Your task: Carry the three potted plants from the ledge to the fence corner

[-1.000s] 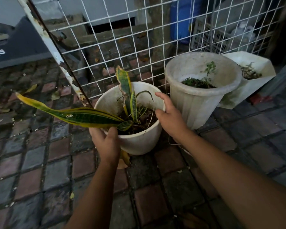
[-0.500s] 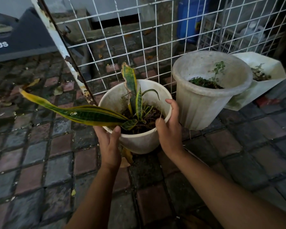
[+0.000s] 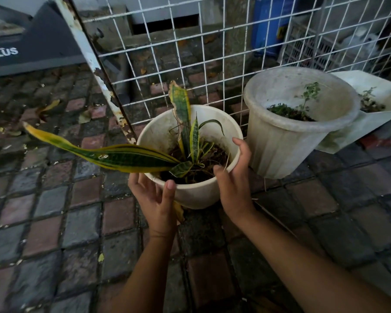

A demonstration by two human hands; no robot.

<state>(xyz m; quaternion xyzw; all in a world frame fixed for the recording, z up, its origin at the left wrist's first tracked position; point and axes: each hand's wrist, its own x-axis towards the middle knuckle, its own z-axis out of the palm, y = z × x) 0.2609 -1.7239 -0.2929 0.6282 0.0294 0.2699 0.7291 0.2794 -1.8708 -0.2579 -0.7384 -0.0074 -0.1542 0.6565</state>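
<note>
Both hands have slackened: left hand (image 3: pixel 155 199) now spread open off the white plastic snake-plant pot (image 3: pixel 190 190), right hand (image 3: pixel 235 177) loosely cupping its rim. It stands on paving beside the fence, probably soil-heavy; grip beneath the rim.
</note>
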